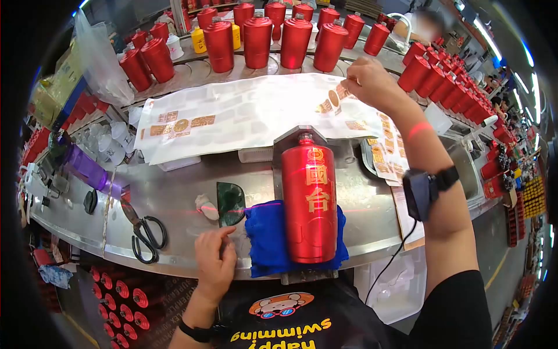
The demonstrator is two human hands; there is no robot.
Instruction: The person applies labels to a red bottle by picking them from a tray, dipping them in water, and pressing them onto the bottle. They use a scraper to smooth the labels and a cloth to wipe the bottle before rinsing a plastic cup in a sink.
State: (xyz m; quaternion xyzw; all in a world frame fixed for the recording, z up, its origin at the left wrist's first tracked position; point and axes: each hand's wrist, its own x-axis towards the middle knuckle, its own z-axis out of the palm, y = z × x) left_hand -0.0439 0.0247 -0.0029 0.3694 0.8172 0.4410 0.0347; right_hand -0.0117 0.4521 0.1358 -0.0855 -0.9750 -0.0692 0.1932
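A red bottle with gold characters lies in a metal holder, its neck pointing away from me and its base over a blue cloth. My right hand reaches out over the white decal sheet and pinches a gold decal by its upper corner; the decal is tilted up from the sheet. At the front edge of the bench, left of the cloth, my left hand is empty, thumb and forefinger apart. Near its fingers are a dark green scraper-like piece and a crumpled whitish lump.
Black-handled scissors lie on the left of the metal bench. Red bottles stand in a row behind the sheet, with more at the right. A purple bottle lies at the left. Another person is at the back.
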